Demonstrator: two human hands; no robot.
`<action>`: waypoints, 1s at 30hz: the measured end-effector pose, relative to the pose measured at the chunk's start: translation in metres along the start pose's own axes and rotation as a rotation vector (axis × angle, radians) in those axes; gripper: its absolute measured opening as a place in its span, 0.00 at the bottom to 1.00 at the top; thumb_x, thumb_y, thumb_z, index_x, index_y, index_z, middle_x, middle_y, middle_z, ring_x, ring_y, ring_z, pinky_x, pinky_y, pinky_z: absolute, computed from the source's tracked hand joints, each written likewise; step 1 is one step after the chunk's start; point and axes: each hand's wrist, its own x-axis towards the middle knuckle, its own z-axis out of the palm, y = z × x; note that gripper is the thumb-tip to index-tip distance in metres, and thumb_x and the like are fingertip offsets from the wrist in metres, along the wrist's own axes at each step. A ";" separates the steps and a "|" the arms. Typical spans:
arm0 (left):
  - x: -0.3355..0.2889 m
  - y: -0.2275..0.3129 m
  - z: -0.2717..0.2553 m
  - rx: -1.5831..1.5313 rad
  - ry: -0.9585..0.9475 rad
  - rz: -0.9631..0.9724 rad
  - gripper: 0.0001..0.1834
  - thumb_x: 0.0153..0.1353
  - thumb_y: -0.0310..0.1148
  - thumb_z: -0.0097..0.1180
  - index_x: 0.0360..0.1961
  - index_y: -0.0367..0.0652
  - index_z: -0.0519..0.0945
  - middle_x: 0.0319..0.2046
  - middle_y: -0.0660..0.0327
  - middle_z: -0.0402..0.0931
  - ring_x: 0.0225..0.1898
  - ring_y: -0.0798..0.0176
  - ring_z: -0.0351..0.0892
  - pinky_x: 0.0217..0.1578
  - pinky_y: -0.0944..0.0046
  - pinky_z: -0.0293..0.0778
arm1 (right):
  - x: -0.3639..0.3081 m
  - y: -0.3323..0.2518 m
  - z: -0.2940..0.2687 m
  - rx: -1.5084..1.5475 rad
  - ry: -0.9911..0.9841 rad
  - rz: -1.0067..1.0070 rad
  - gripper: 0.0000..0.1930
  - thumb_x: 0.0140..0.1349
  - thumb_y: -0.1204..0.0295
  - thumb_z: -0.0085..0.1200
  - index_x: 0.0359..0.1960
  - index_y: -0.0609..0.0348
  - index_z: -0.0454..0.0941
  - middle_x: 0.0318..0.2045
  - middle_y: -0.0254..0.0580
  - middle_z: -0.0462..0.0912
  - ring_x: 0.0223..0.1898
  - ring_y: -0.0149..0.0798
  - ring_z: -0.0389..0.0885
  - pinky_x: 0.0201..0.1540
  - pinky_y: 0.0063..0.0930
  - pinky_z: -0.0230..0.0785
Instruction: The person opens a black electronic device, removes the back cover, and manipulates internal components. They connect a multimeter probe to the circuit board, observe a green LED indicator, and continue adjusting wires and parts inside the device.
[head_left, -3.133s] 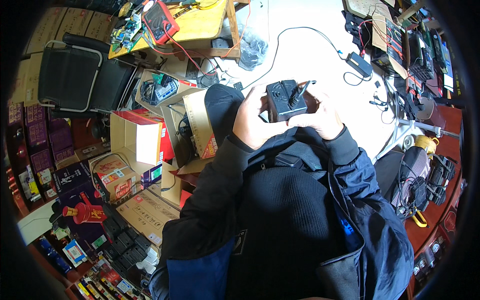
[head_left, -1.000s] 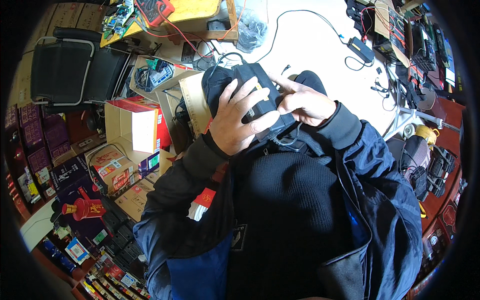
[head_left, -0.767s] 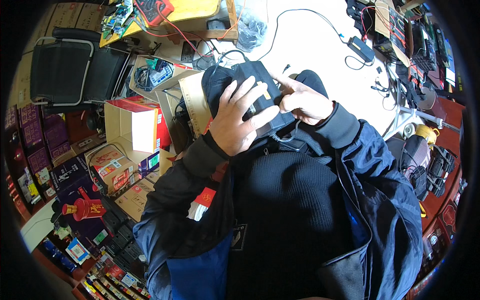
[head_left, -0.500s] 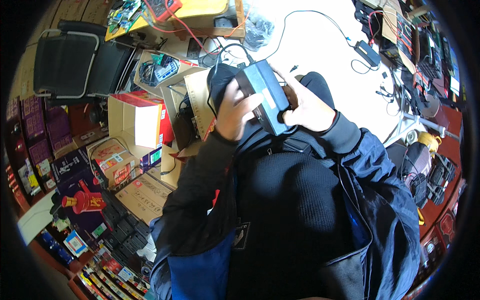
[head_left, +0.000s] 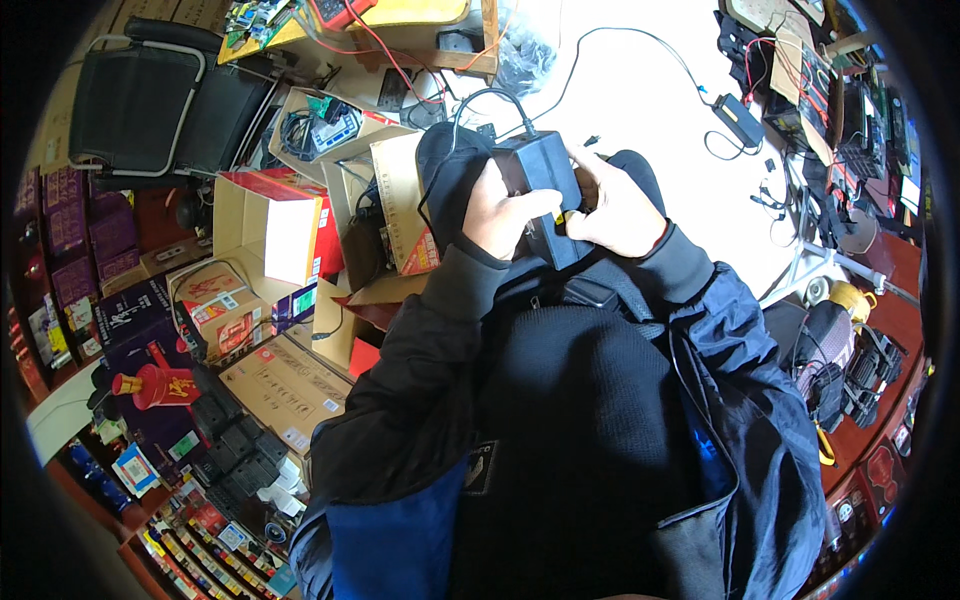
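Observation:
Between my two hands is a black box-shaped charger (head_left: 545,160), tilted above my lap. A black cable (head_left: 480,94) leaves its far end and loops back to the left. My left hand (head_left: 499,214) is closed round the left side, its thumb lying across the upper face. On the other side my right hand (head_left: 624,212) grips the charger, thumb pressed near a small yellow mark. The fingers of both hands are partly hidden by the box and by each other.
Open cardboard boxes (head_left: 268,232) stand at the left, one holding cables and a blue-white device (head_left: 338,130). A black chair (head_left: 135,108) is at the far left. Another black power adapter (head_left: 738,120) lies on the white floor, its cord trailing. Cluttered shelving (head_left: 865,130) lines the right.
The charger has moved slightly right and turned in my hands, so its pale label no longer shows. My left thumb now reaches further across it. The right thumb has shifted on its side.

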 end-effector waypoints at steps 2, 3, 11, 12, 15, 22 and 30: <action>0.002 0.000 -0.003 -0.006 -0.045 -0.015 0.26 0.60 0.18 0.58 0.62 0.32 0.72 0.54 0.54 0.78 0.54 0.60 0.80 0.55 0.62 0.77 | 0.000 0.000 -0.005 -0.084 0.028 0.000 0.51 0.52 0.61 0.71 0.76 0.66 0.59 0.58 0.63 0.80 0.57 0.48 0.81 0.62 0.33 0.71; 0.003 -0.001 -0.004 0.018 -0.040 -0.009 0.26 0.61 0.18 0.58 0.62 0.32 0.72 0.53 0.55 0.78 0.54 0.60 0.80 0.56 0.62 0.77 | 0.000 0.000 -0.007 -0.158 0.040 0.003 0.51 0.53 0.58 0.72 0.76 0.66 0.60 0.56 0.63 0.81 0.55 0.48 0.82 0.61 0.34 0.72; 0.017 -0.009 0.005 0.088 -0.129 0.130 0.38 0.56 0.28 0.70 0.68 0.36 0.69 0.60 0.57 0.76 0.62 0.58 0.76 0.64 0.54 0.73 | 0.001 -0.027 -0.014 -0.440 0.128 -0.103 0.43 0.55 0.68 0.68 0.74 0.58 0.65 0.52 0.53 0.84 0.50 0.40 0.83 0.56 0.33 0.75; 0.016 -0.011 0.007 0.022 -0.106 0.051 0.37 0.53 0.24 0.70 0.66 0.35 0.72 0.57 0.58 0.79 0.58 0.59 0.80 0.60 0.58 0.76 | 0.001 -0.031 -0.013 -0.412 0.128 -0.005 0.42 0.55 0.71 0.67 0.74 0.56 0.65 0.52 0.51 0.84 0.50 0.39 0.83 0.56 0.33 0.75; 0.022 -0.020 0.007 -0.040 -0.137 0.114 0.30 0.54 0.18 0.66 0.60 0.32 0.75 0.53 0.54 0.83 0.53 0.58 0.84 0.55 0.60 0.80 | 0.011 -0.034 -0.019 -0.310 0.071 -0.018 0.41 0.55 0.69 0.65 0.73 0.59 0.66 0.54 0.54 0.83 0.54 0.44 0.83 0.60 0.33 0.74; 0.033 -0.032 -0.014 0.008 -0.120 0.146 0.31 0.49 0.19 0.62 0.58 0.30 0.76 0.49 0.56 0.84 0.48 0.62 0.85 0.51 0.62 0.80 | 0.027 -0.005 -0.019 -0.350 0.097 -0.085 0.37 0.55 0.65 0.65 0.68 0.58 0.69 0.46 0.57 0.85 0.49 0.49 0.85 0.57 0.37 0.74; 0.025 -0.018 -0.019 0.029 -0.175 0.163 0.28 0.50 0.22 0.64 0.56 0.33 0.79 0.48 0.60 0.84 0.48 0.66 0.83 0.51 0.64 0.78 | 0.032 -0.014 -0.005 -0.532 0.128 -0.017 0.34 0.55 0.75 0.64 0.66 0.64 0.69 0.43 0.52 0.85 0.45 0.39 0.83 0.52 0.33 0.76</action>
